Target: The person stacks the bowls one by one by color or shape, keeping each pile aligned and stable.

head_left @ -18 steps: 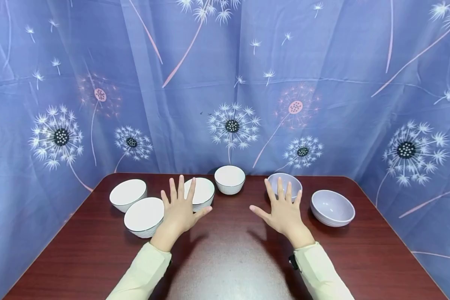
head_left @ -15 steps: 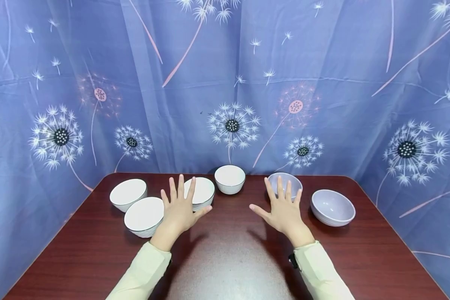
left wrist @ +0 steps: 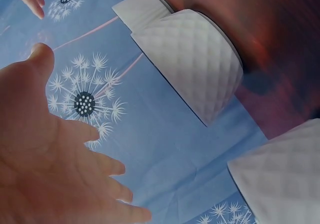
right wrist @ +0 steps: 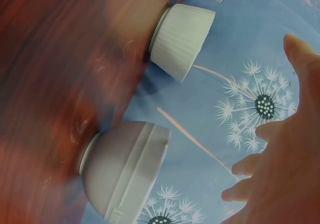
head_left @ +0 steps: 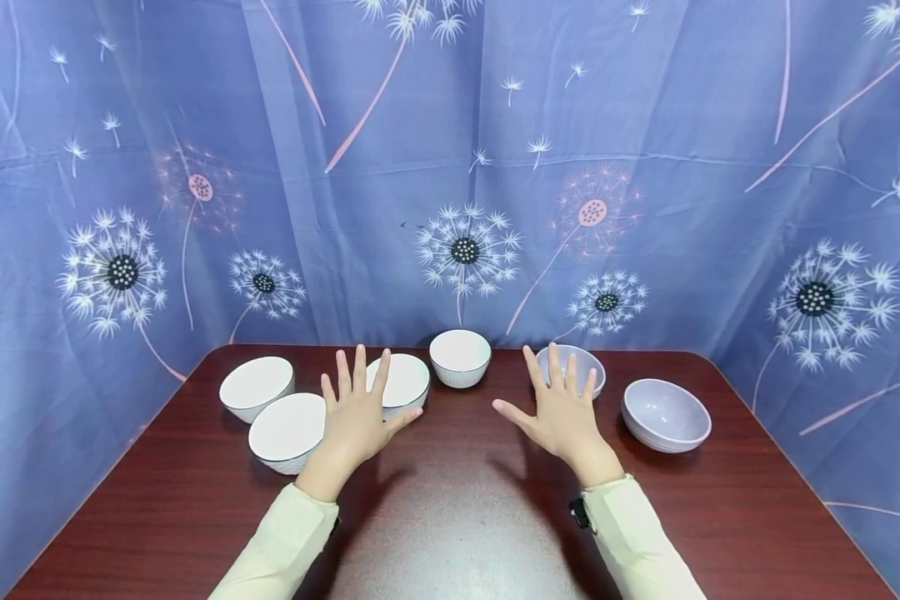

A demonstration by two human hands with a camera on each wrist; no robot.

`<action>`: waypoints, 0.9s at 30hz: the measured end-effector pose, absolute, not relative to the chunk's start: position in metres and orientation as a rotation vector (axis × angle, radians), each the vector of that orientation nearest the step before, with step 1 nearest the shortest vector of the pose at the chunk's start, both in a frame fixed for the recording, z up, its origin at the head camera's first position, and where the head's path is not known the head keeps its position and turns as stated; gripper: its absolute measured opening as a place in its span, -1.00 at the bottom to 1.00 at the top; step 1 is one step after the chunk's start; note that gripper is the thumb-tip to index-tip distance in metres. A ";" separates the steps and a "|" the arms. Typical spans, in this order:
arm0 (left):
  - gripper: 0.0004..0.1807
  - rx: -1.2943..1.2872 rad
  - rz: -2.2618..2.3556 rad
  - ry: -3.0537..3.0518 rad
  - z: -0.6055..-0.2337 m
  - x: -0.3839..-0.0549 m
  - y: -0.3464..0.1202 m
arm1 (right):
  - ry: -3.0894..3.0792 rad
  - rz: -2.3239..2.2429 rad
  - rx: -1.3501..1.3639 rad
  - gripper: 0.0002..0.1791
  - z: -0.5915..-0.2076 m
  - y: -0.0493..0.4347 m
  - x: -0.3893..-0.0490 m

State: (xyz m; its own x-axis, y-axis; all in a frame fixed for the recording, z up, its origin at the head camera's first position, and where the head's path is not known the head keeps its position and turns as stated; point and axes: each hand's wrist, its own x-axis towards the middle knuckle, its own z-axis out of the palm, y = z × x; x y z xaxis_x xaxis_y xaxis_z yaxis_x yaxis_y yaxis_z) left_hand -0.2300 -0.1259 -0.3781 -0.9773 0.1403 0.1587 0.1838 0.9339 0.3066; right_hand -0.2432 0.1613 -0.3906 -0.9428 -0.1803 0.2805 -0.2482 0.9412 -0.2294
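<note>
Both hands hover above the table with fingers spread and nothing in them. In the head view my left hand (head_left: 356, 425) partly covers a white dark-rimmed bowl (head_left: 407, 385) behind it and the edge of another white bowl (head_left: 287, 433) to its left. My right hand (head_left: 566, 417) is in front of a lavender bowl (head_left: 587, 367), hiding part of it. The left wrist view shows a diamond-textured white bowl (left wrist: 192, 58) apart from the fingers. In the right wrist view, a lavender bowl (right wrist: 125, 171) and a ribbed white bowl (right wrist: 182, 38) stand clear of the fingers.
A white bowl (head_left: 257, 387) stands at the back left, a small ribbed white bowl (head_left: 460, 360) at the back middle. Another lavender bowl (head_left: 666, 415) sits on the right. A blue dandelion-print curtain (head_left: 375, 208) surrounds the dark red wooden table (head_left: 450, 517).
My right hand has shifted slightly up and to the left, still spread. The left hand has barely moved. The bowls stay in place.
</note>
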 end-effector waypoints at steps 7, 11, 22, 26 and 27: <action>0.07 -0.251 -0.473 -2.930 -0.377 -0.230 -0.127 | -2.808 0.414 0.335 0.06 -0.387 0.155 -0.246; 0.06 -0.256 -0.455 -2.876 -0.376 -0.230 -0.129 | -2.808 0.427 0.340 0.06 -0.386 0.150 -0.249; 0.02 -0.279 -0.435 -2.759 -0.370 -0.227 -0.141 | -2.726 0.512 0.400 -0.05 -0.378 0.137 -0.253; 0.01 -0.279 -0.452 -2.741 -0.367 -0.225 -0.146 | -2.693 0.530 0.425 -0.08 -0.375 0.133 -0.255; 0.00 -0.278 -0.456 -2.735 -0.365 -0.225 -0.146 | -2.681 0.539 0.434 -0.09 -0.374 0.131 -0.255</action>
State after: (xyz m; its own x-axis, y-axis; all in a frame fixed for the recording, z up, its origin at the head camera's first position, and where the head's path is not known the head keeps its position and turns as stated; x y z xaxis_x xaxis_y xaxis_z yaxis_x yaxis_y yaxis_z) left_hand -0.2250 -0.1465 -0.3655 -0.9184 0.1331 0.3726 0.2468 0.9288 0.2764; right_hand -0.2553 0.1315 -0.3745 -0.8838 -0.2224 0.4116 -0.3642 0.8792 -0.3072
